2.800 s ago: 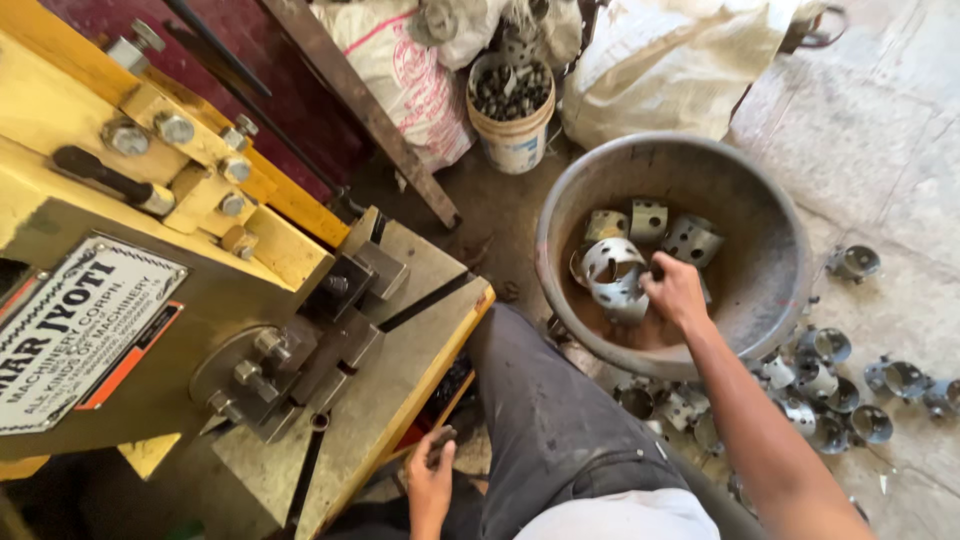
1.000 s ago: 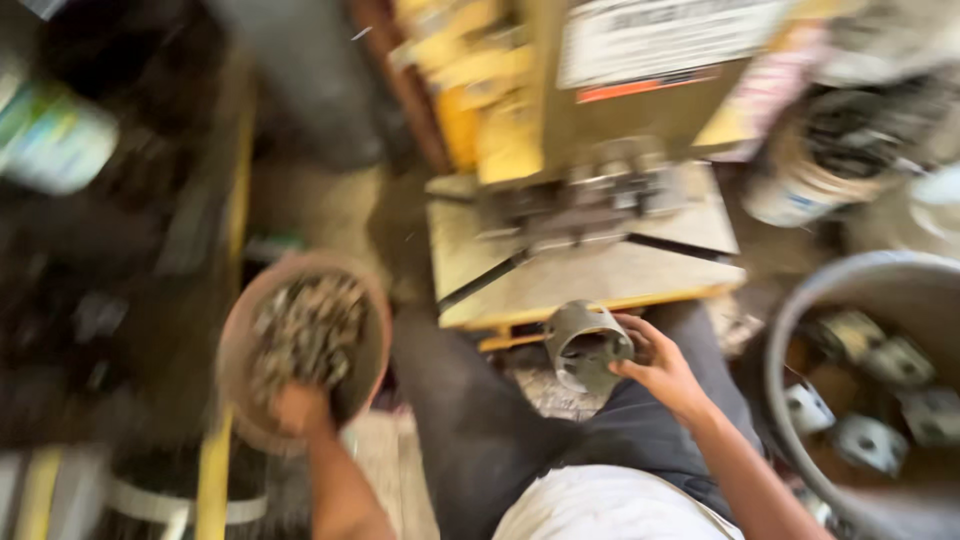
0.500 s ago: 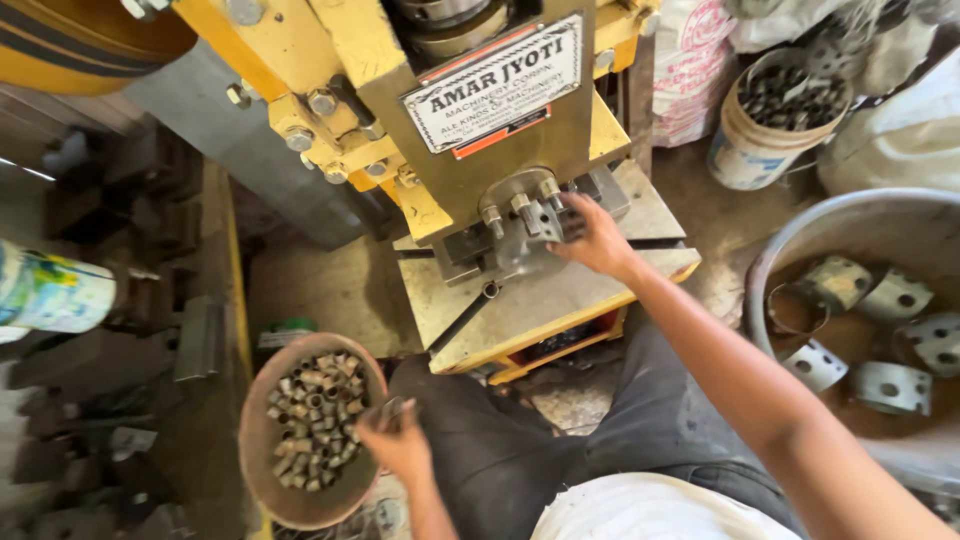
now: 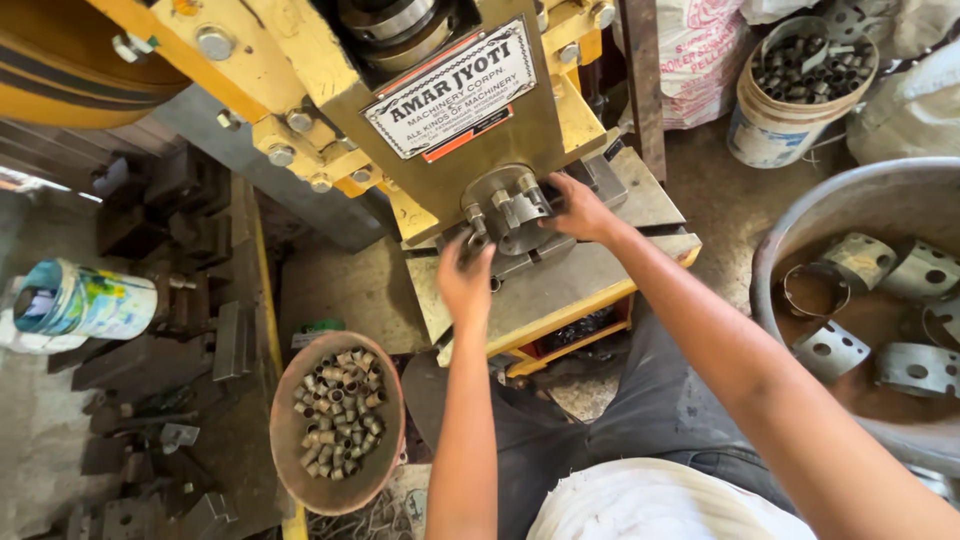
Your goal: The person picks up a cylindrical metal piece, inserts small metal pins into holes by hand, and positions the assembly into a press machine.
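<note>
The person is sitting before a yellow-painted metal press machine (image 4: 330, 110) and is working with both hands at its grey steel die block (image 4: 510, 205), which is mounted just above the flat grey press bed (image 4: 560, 290).

The left hand (image 4: 465, 275) is reaching up to the lower left side of the die block. Its fingers (image 4: 470, 243) are curling loosely against the tooling; whether they are pinching a part cannot be told, as the hand is hiding the contact point.

The right hand (image 4: 580, 208) is resting at the right side of the die block, fingers bent and pressing toward it. Any object inside that grasp is not visible.

A round rust-brown metal pan (image 4: 385, 465) of small short metal sleeves (image 4: 338, 410) is lying on the floor just left of the person's knee. A large grey metal basin (image 4: 800, 225) holding curved perforated steel bands (image 4: 860, 260) is standing at the right. A white plastic bucket (image 4: 775, 135) of dark metal pieces is standing beyond it, near a printed sack (image 4: 700, 60). A paint-stained can (image 4: 85, 300) is lying at far left among dark steel blocks (image 4: 190, 330).
</note>
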